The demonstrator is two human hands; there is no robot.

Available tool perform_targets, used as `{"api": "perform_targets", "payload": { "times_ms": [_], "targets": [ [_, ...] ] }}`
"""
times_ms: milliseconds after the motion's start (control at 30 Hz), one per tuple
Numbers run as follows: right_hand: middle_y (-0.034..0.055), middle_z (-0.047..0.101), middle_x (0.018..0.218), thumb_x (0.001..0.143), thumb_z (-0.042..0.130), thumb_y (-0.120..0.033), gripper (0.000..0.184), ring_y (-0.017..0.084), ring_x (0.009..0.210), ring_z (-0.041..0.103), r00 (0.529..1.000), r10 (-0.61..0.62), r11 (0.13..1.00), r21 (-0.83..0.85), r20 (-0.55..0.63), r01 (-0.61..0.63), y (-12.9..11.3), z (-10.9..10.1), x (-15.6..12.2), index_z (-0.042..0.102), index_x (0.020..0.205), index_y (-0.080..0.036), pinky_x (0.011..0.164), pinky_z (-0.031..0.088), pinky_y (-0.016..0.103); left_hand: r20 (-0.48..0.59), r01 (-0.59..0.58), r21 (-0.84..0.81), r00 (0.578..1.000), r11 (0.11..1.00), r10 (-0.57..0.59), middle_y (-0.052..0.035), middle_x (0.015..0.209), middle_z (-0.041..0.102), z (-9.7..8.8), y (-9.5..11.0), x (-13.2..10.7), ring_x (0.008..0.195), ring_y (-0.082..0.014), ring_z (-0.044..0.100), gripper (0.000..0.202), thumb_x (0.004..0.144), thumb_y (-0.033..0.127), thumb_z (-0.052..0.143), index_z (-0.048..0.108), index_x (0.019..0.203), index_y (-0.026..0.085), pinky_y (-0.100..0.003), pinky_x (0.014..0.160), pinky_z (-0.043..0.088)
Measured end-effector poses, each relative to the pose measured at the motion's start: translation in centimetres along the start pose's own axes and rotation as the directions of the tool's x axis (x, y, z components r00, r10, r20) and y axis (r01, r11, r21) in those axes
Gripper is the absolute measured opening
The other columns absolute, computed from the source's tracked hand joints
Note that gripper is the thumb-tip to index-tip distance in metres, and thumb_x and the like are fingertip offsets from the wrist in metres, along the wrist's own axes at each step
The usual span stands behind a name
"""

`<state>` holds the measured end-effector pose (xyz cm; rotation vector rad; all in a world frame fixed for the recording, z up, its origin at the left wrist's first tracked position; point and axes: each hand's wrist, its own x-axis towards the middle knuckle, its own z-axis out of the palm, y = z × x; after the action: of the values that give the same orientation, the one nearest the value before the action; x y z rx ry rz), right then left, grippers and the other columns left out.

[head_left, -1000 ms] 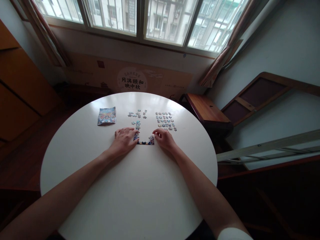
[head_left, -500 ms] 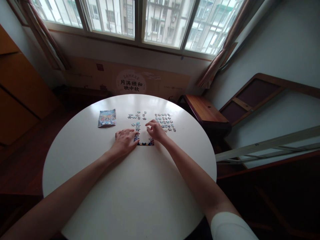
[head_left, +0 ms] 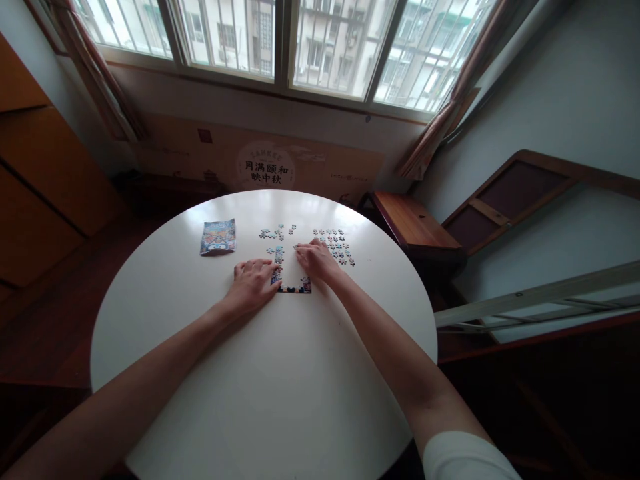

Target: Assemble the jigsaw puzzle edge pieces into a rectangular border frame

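A partly joined jigsaw border (head_left: 293, 288) lies on the round white table (head_left: 260, 373), with a column of pieces running up its left side. My left hand (head_left: 253, 281) rests flat beside that left column, fingers stretched out and touching it. My right hand (head_left: 314, 259) lies over the right side of the border, fingers curled downward with the fingertips pointing left; whether they pinch a piece I cannot make out. Loose puzzle pieces (head_left: 336, 241) are spread just beyond my right hand, and a smaller cluster of pieces (head_left: 274, 233) lies further left.
A printed picture card (head_left: 218, 237) lies on the table to the left. A wooden bench (head_left: 415, 227) stands past the table's right edge. Behind it are a cardboard panel (head_left: 265, 167) under the window and a leaning wooden frame (head_left: 520, 187).
My right hand moved from the border's right corner up toward the loose pieces, then back down and left over the border's right side. My left hand has stayed in place.
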<state>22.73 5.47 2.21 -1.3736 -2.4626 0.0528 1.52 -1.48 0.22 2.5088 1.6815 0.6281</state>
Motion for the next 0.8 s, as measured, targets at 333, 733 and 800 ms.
{"api": "perform_targets", "payload": {
  "times_ms": [333,733,800],
  "targets": [
    [0.0063,0.064,0.089,0.084,0.063,-0.017,0.016,0.017,0.081,0.057,0.96,0.236,0.952,0.236,-0.152,-0.196,0.5,0.8,-3.6,0.071,0.097,-0.016,0.081,0.043,0.03,0.009,0.008,0.003,1.0,1.0,-0.008,-0.0074,0.131,0.057,0.0,-0.1,0.0,0.121,-0.0285,0.047,0.039,0.089,0.045,0.049,0.06,0.122,0.028,-0.047,0.103,0.027],
    [0.0043,0.061,0.085,0.081,0.066,-0.018,0.006,0.015,0.075,0.056,0.934,0.322,0.893,0.377,-0.157,-0.244,0.7,0.7,-4.1,0.071,0.082,-0.017,0.075,0.045,0.029,0.023,0.01,0.0,1.0,1.0,-0.01,-0.007,0.131,0.057,-0.1,-0.1,0.0,0.121,-0.0281,0.047,0.039,0.089,0.045,0.048,0.059,0.122,0.028,-0.046,0.103,0.027],
    [0.005,0.063,0.086,0.084,0.061,-0.019,0.01,0.014,0.072,0.056,0.927,0.327,0.887,0.4,-0.185,-0.233,1.3,-0.1,-4.1,0.071,0.086,-0.017,0.074,0.046,0.029,0.025,0.01,0.0,1.0,1.0,-0.01,-0.0071,0.131,0.057,-0.1,-0.1,0.0,0.122,-0.0281,0.047,0.039,0.089,0.045,0.048,0.059,0.123,0.028,-0.046,0.103,0.027]
  ]
}}
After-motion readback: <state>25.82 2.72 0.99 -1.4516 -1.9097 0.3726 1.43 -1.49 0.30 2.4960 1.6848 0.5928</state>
